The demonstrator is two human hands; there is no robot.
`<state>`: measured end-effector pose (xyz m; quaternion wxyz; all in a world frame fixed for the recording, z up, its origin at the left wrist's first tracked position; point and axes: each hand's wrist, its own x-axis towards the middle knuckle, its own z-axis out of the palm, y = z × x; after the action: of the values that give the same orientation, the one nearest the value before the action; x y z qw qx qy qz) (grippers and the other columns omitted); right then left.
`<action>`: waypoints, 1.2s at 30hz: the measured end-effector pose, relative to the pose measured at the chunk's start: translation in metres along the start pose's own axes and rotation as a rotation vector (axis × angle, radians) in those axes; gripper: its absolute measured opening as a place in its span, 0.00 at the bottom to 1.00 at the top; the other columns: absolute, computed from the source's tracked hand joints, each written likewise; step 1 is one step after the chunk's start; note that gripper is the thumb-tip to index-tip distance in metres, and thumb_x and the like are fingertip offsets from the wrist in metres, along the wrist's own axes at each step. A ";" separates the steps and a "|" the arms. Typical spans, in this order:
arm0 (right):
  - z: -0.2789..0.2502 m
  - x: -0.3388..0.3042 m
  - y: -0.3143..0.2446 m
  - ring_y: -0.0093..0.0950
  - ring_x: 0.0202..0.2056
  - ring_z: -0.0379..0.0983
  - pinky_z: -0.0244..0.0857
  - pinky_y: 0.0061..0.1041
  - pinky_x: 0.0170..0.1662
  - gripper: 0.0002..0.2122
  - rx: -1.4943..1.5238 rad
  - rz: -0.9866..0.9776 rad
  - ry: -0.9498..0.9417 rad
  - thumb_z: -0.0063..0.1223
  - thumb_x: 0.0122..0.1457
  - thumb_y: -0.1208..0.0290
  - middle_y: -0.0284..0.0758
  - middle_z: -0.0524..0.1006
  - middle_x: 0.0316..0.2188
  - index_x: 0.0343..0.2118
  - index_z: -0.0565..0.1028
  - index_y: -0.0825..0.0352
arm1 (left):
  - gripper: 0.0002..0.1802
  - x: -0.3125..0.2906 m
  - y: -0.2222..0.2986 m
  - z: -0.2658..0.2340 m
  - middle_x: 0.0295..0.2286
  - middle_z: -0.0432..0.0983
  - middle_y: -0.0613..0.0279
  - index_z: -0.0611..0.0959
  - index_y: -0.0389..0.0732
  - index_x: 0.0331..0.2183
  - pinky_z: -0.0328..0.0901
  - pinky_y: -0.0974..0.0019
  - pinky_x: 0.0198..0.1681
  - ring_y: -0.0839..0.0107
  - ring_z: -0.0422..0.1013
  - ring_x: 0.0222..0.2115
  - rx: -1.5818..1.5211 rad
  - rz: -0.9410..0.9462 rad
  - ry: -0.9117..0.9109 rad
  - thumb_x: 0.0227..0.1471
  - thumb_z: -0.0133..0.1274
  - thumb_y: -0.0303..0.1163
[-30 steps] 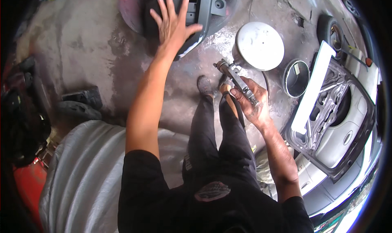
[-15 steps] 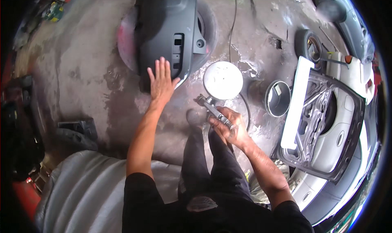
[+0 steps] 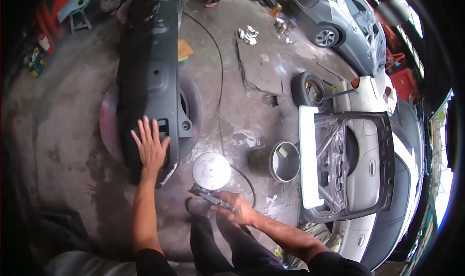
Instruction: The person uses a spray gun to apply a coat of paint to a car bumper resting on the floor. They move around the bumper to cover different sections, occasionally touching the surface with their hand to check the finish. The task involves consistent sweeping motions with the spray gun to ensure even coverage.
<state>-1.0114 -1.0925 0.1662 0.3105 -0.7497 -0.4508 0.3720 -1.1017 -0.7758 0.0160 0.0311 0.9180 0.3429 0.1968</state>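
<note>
- Grey bumper (image 3: 145, 89): saw more of its length than a second earlier, after an upward tilt of view; found it ahead-left, over a round base (image 3: 110, 126).
- Kept left hand (image 3: 152, 151) spread apart at near end, flat on or just above it, probably with attention unchanged.
- Held spray gun (image 3: 209, 198) clamped in grip of right hand (image 3: 237, 208), front slanted forward-left.
- Traced bumper's long axis running straight ahead.

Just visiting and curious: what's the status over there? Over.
Left grip open, spread over dark grey bumper. Right grip closed around spray gun. Hose on floor right of bumper, bucket farther right.
</note>
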 end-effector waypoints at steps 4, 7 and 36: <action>0.004 0.003 0.006 0.46 0.36 0.81 0.74 0.39 0.38 0.17 -0.026 -0.067 0.049 0.63 0.62 0.62 0.47 0.81 0.35 0.48 0.79 0.69 | 0.45 0.034 -0.014 -0.005 0.70 0.47 0.41 0.62 0.39 0.68 0.39 0.30 0.70 0.41 0.42 0.71 0.008 -0.115 0.077 0.59 0.56 0.51; 0.009 -0.001 0.007 0.46 0.35 0.81 0.74 0.41 0.38 0.17 -0.008 -0.057 0.073 0.64 0.62 0.61 0.47 0.81 0.34 0.47 0.80 0.69 | 0.46 -0.020 -0.001 -0.006 0.70 0.47 0.40 0.61 0.39 0.68 0.38 0.29 0.70 0.41 0.42 0.71 0.013 -0.105 0.003 0.58 0.58 0.51; -0.005 0.017 -0.011 0.36 0.29 0.80 0.72 0.32 0.36 0.21 0.027 -0.109 0.038 0.68 0.59 0.63 0.45 0.82 0.28 0.47 0.79 0.76 | 0.36 -0.603 0.119 -0.114 0.66 0.57 0.37 0.60 0.34 0.68 0.53 0.51 0.69 0.44 0.55 0.67 -0.884 -0.888 -1.224 0.70 0.44 0.47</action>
<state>-1.0069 -1.0731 0.1726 0.3491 -0.7265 -0.4800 0.3464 -1.4862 -1.2627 -0.0610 0.6364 0.5480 0.4840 -0.2457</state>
